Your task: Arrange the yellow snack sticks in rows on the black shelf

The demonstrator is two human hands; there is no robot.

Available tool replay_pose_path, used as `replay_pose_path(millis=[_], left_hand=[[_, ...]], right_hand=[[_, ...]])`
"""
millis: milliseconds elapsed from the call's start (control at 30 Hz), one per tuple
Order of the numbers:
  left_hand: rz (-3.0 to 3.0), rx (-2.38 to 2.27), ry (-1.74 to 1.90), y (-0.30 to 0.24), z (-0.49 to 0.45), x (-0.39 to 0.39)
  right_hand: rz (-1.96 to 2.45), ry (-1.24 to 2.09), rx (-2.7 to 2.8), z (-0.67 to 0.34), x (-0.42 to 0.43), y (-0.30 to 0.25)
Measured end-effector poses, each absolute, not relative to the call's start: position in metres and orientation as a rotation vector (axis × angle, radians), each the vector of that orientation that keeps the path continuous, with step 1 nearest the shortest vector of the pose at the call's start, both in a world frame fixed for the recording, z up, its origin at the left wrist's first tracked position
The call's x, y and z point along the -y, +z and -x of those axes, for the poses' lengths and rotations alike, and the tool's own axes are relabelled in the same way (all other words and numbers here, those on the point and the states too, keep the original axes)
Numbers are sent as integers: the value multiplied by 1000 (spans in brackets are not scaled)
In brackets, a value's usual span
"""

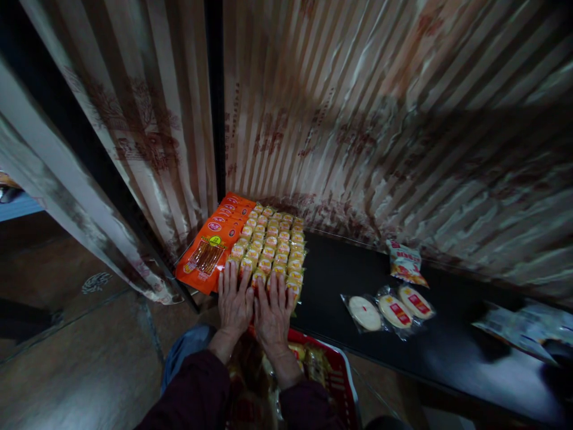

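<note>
Rows of small round snacks in clear and yellow wrappers (271,239) lie side by side on the black shelf. My left hand (235,301) rests on the near left end of these rows, fingers stretched out flat. Beside it my right hand (274,310) lies on the near right end, its fingers also extended. Both thumbs come close together in the middle. Along the left side of the rows lie several overlapping orange snack packets (208,245), the front one with a window showing brown sticks. Some of the nearest wrapped snacks are hidden under my fingers.
Below my forearms stands a red basket (342,370) holding more packaged food. On the black shelf (329,280) to the right are three flat round packaged items (396,313), a small snack bag (406,263) and blurred packets (528,325). Patterned curtains (286,119) hang behind; a dark post (216,107) stands at the corner.
</note>
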State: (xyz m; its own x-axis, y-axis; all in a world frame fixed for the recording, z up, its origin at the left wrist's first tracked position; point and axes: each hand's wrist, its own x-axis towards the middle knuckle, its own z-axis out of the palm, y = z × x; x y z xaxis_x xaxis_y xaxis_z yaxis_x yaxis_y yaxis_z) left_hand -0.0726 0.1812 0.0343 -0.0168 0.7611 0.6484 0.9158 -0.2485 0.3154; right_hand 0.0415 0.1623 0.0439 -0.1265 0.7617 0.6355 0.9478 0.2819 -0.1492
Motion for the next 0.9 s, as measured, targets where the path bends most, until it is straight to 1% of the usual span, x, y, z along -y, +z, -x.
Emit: replay_pose_path(millis=[267, 533, 900], left_hand=[[2051, 1782, -1082, 31, 71, -182], [1976, 1761, -1177, 31, 65, -178], [1993, 1752, -1129, 26, 64, -178]], right_hand=[[1553, -398, 1931, -41, -163, 43], [1476, -489, 1946, -45, -160, 42], [1629, -451, 1872, -58, -152, 53]])
